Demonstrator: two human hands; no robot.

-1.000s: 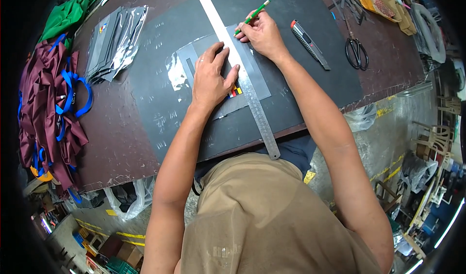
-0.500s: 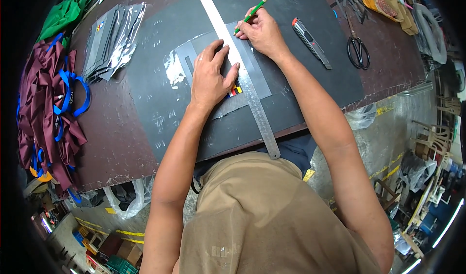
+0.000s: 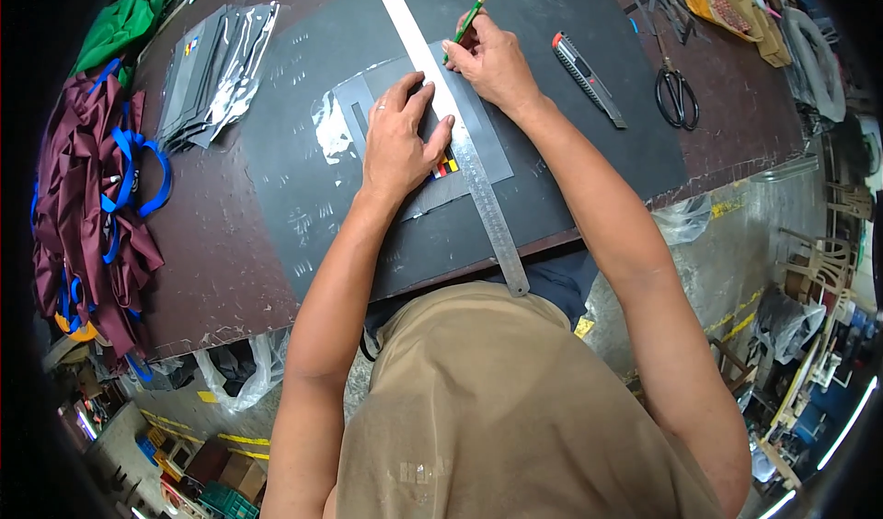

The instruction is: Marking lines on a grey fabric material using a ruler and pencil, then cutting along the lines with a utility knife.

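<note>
In the upper middle of the frame, the left hand (image 3: pixel 401 142) lies flat, fingers spread and its grip apart, pressing down on a long steel ruler (image 3: pixel 454 131) and on the grey sheet in a clear sleeve (image 3: pixel 418 128) beneath it. The ruler runs diagonally from the top centre of the frame down to the near edge of the black cutting mat (image 3: pixel 303 197), which covers much of the brown tabletop (image 3: pixel 212 271). A small strip of coloured squares (image 3: pixel 445 165) shows on the sheet just beside the left thumb.

The right hand (image 3: pixel 497 64) sits just right of the ruler's upper part, its grip clamped on a green pencil (image 3: pixel 467 24) whose tip meets the sheet at the ruler's edge.

To the right of that hand, a utility knife (image 3: pixel 589 79) lies on the mat, and black scissors (image 3: pixel 677 96) rest further right on the bare tabletop. At upper left, a stack of grey sleeved sheets (image 3: pixel 213 73) lies near the mat's corner. Maroon fabric with blue straps (image 3: pixel 92 197) is heaped at the left edge, with green fabric (image 3: pixel 129 22) above it.
</note>
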